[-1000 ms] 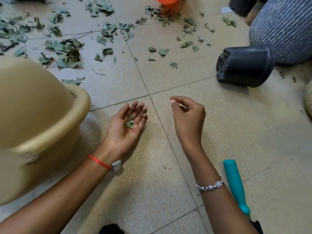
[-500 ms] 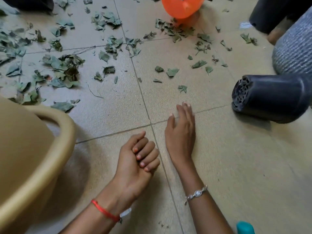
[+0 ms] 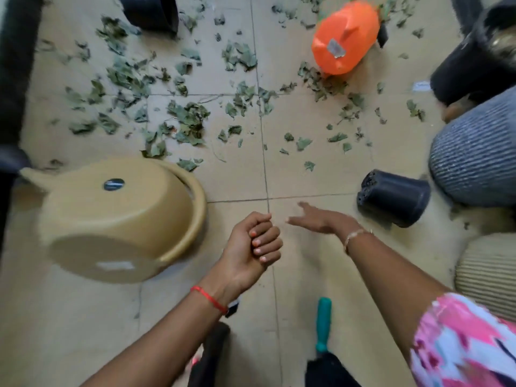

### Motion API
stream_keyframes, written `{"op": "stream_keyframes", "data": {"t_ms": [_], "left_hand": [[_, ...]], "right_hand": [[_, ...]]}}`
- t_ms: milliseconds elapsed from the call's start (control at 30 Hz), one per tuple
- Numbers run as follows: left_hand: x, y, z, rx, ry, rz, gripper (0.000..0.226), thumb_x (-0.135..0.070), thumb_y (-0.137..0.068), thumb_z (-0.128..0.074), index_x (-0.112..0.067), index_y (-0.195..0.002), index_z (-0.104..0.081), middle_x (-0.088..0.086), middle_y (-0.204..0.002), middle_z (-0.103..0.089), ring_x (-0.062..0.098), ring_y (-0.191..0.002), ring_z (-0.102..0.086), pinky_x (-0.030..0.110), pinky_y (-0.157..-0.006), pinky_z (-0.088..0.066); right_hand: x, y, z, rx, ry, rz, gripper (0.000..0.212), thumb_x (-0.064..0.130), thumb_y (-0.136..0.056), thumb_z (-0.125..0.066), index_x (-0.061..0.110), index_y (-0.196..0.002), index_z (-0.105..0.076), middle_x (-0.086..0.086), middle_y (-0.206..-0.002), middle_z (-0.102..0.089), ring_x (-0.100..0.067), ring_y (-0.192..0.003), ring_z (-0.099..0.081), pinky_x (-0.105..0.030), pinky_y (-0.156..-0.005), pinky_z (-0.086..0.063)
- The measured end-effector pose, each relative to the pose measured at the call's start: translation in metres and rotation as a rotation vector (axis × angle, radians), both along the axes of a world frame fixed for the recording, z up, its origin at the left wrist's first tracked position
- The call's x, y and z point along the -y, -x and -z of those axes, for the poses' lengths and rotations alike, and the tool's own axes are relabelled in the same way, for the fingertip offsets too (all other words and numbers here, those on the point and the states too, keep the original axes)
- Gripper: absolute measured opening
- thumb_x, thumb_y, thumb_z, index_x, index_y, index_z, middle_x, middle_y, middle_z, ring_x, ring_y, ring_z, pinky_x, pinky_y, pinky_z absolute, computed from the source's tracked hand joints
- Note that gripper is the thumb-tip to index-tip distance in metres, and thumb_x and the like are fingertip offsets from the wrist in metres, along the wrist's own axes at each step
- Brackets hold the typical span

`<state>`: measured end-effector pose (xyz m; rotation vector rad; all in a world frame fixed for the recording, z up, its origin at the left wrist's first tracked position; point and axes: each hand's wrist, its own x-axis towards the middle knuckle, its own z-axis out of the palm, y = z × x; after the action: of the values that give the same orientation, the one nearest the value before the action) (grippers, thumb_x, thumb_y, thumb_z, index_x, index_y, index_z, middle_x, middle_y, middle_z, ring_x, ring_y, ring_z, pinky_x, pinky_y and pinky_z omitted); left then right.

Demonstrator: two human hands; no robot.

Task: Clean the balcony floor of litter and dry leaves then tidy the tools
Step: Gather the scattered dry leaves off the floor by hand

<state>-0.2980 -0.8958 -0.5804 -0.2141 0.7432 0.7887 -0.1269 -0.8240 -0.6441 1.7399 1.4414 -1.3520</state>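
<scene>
Dry green leaves (image 3: pixel 190 121) lie scattered over the beige tiled floor (image 3: pixel 307 177), mostly in the far half. My left hand (image 3: pixel 254 244) is a closed fist in the centre, thumb side up; the leaf crumbs it closed over are hidden inside. Just to its right, my right hand (image 3: pixel 321 220) hovers low over the tiles, blurred, fingers spread and holding nothing. A tan plastic tub (image 3: pixel 111 219) lies tipped with its base towards me, left of my left hand. Near my knees lies a tool with a teal handle (image 3: pixel 323 322).
A black pot (image 3: pixel 396 198) lies on its side right of my right hand. An orange pot (image 3: pixel 344 46) lies among leaves at the back. A grey ribbed planter (image 3: pixel 474 157), a beige ribbed planter (image 3: pixel 488 275) and more black pots (image 3: pixel 152 12) line the edges.
My left hand closed over the leaf crumbs and stays a fist. My right hand left the tile and swung right, fingers spread. The view pulled back and higher.
</scene>
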Motion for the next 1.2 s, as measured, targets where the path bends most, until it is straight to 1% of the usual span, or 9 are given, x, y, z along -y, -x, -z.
{"op": "stream_keyframes", "data": {"t_ms": [100, 267, 467, 600, 700, 800, 933, 1100, 1200], "left_hand": [[0.005, 0.014, -0.072, -0.03, 0.069, -0.027, 0.045, -0.017, -0.08, -0.041, -0.02, -0.035, -0.031, -0.005, -0.035, -0.022, 0.007, -0.028, -0.021, 0.019, -0.035, -0.01], [-0.001, 0.015, -0.176, -0.16, 0.139, -0.104, 0.045, -0.016, -0.078, -0.042, -0.019, -0.035, -0.03, -0.005, -0.035, -0.021, 0.007, -0.027, -0.02, 0.019, -0.032, -0.011], [-0.042, -0.017, -0.213, -0.226, 0.143, -0.085, 0.053, -0.017, -0.094, -0.037, -0.019, -0.041, -0.036, -0.003, -0.04, -0.028, 0.01, -0.033, -0.026, 0.015, -0.034, -0.022], [-0.087, -0.036, -0.183, -0.194, 0.156, -0.055, 0.046, -0.016, -0.094, -0.039, -0.018, -0.048, -0.036, -0.002, -0.042, -0.031, 0.011, -0.036, -0.031, 0.016, -0.036, -0.028], [-0.122, -0.044, -0.154, -0.091, 0.154, 0.079, 0.054, -0.016, -0.094, -0.035, -0.019, -0.04, -0.033, -0.005, -0.037, -0.024, 0.007, -0.029, -0.023, 0.018, -0.029, -0.018], [-0.156, -0.052, -0.123, -0.095, 0.091, 0.269, 0.058, -0.016, -0.094, -0.033, -0.021, -0.037, -0.031, -0.007, -0.035, -0.021, 0.005, -0.026, -0.018, 0.018, -0.029, -0.01], [-0.19, -0.063, -0.081, -0.209, 0.045, 0.437, 0.059, -0.016, -0.093, -0.033, -0.023, -0.035, -0.03, -0.007, -0.035, -0.018, 0.005, -0.027, -0.014, 0.018, -0.033, -0.004], [-0.231, -0.078, -0.016, -0.363, 0.014, 0.443, 0.061, -0.017, -0.093, -0.032, -0.023, -0.033, -0.029, -0.008, -0.033, -0.017, 0.004, -0.027, -0.014, 0.016, -0.033, -0.005], [-0.258, -0.1, 0.036, -0.567, -0.1, 0.473, 0.058, -0.015, -0.093, -0.037, -0.023, -0.036, -0.029, -0.008, -0.036, -0.019, 0.006, -0.03, -0.014, 0.013, -0.031, -0.011]], "right_hand": [[0.035, 0.007, -0.083, -0.13, 0.027, 0.05, 0.077, 0.046, -0.091, -0.052, 0.015, -0.15, -0.013, -0.009, -0.156, -0.02, -0.025, -0.14, -0.026, -0.032, -0.112, -0.022], [0.065, 0.015, -0.194, -0.198, 0.095, 0.037, 0.072, 0.045, -0.091, -0.054, 0.019, -0.148, -0.018, -0.013, -0.15, -0.032, -0.026, -0.133, -0.037, -0.032, -0.105, -0.031], [0.04, 0.016, -0.236, -0.265, -0.149, 0.591, 0.06, 0.04, -0.092, -0.053, 0.019, -0.142, -0.028, -0.014, -0.147, -0.035, -0.025, -0.133, -0.037, -0.03, -0.105, -0.031], [0.006, 0.014, -0.211, -0.249, -0.31, 0.797, 0.054, 0.036, -0.095, -0.05, 0.017, -0.141, -0.031, -0.007, -0.148, -0.036, -0.019, -0.134, -0.035, -0.024, -0.103, -0.027], [-0.026, 0.011, -0.181, -0.196, -0.404, 0.929, 0.051, 0.035, -0.097, -0.045, 0.015, -0.142, -0.031, -0.005, -0.148, -0.036, -0.018, -0.135, -0.035, -0.02, -0.098, -0.025], [-0.051, 0.009, -0.151, -0.18, -0.456, 1.064, 0.051, 0.035, -0.098, -0.043, 0.014, -0.142, -0.03, -0.006, -0.148, -0.036, -0.019, -0.133, -0.036, -0.018, -0.094, -0.025], [-0.075, 0.012, -0.108, -0.168, -0.485, 1.22, 0.053, 0.035, -0.098, -0.042, 0.015, -0.144, -0.025, -0.006, -0.151, -0.029, -0.019, -0.135, -0.032, -0.017, -0.094, -0.025], [-0.109, -0.005, -0.06, -0.15, -0.622, 1.275, 0.059, 0.033, -0.098, -0.043, 0.017, -0.148, -0.017, 0.001, -0.156, -0.016, -0.016, -0.139, -0.025, -0.009, -0.092, -0.024], [-0.134, -0.029, -0.014, -0.062, -0.767, 1.277, 0.062, 0.034, -0.097, -0.043, 0.019, -0.149, -0.013, 0.002, -0.157, -0.009, -0.016, -0.142, -0.021, -0.02, -0.104, -0.028]]}}
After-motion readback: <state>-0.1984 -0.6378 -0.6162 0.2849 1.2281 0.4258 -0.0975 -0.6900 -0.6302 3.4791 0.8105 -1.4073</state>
